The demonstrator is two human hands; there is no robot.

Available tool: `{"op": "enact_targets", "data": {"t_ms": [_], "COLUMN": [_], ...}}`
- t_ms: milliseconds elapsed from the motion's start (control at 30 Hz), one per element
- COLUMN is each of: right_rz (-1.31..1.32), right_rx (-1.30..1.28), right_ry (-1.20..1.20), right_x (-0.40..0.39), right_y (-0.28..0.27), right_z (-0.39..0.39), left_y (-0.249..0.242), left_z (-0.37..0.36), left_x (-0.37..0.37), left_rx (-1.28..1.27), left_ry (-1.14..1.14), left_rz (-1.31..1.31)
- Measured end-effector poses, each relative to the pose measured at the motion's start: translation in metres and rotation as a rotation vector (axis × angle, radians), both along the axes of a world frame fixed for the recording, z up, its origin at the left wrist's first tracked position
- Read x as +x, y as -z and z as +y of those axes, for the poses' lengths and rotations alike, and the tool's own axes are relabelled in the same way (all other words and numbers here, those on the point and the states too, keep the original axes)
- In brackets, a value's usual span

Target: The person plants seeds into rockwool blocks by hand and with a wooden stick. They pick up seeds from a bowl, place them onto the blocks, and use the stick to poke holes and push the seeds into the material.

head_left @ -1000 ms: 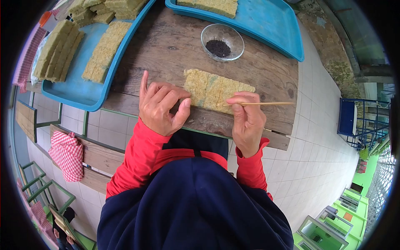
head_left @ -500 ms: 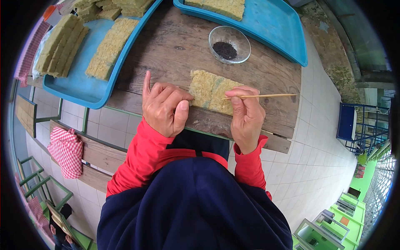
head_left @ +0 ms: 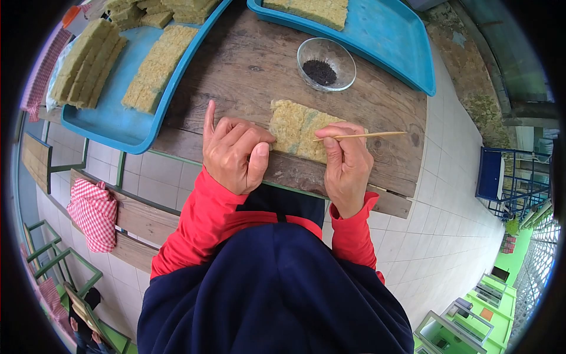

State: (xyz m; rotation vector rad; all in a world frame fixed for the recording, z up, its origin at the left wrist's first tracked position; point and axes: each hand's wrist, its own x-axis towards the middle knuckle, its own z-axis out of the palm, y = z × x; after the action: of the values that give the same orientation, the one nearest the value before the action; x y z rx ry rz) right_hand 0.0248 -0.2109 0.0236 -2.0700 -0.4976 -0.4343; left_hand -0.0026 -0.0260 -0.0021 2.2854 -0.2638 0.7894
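Note:
A yellowish fibrous slab lies on the wooden table in front of me. My right hand pinches a thin wooden stick, whose tip rests over the middle of the slab. At the slab's left edge is my left hand, with its fingers curled, the fingertip of one touching the edge and the little finger sticking up. Whether it holds anything small I cannot make out. Beyond the slab stands a clear glass bowl with dark grains in it.
A blue tray at the left holds several fibrous slabs. Another blue tray at the back right has a slab in it. A bench with a red checked cloth is at lower left.
My right hand has shifted very slightly left, and the stick's far end has moved left with it. My left hand looks almost unmoved.

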Motion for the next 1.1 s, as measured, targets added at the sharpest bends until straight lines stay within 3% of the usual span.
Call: {"op": "enact_targets", "data": {"t_ms": [367,467,533,667,733,1100], "right_rz": [-0.011,0.065,0.128,0.113,-0.009,0.033], "right_rx": [-0.027,0.096,0.315,0.293,0.094,0.05], "right_ry": [-0.029,0.017,0.05,0.028,-0.025,-0.017], "right_x": [0.001,-0.001,-0.003,-0.011,-0.012,-0.012], "right_y": [0.0,0.003,0.003,-0.005,-0.008,0.001], "right_z": [-0.002,-0.004,-0.005,-0.005,-0.004,-0.001], "left_y": [0.0,0.001,0.002,0.001,0.001,0.002], "left_z": [0.001,0.0,0.0,0.001,0.001,0.001], "left_x": [0.0,0.001,0.001,0.0,0.0,0.0], "left_rx": [0.005,-0.003,-0.007,-0.009,-0.013,-0.01], "left_ry": [0.011,0.014,0.021,0.041,0.056,0.051], "left_rz": [-0.013,-0.022,-0.027,-0.029,-0.037,-0.038]}}
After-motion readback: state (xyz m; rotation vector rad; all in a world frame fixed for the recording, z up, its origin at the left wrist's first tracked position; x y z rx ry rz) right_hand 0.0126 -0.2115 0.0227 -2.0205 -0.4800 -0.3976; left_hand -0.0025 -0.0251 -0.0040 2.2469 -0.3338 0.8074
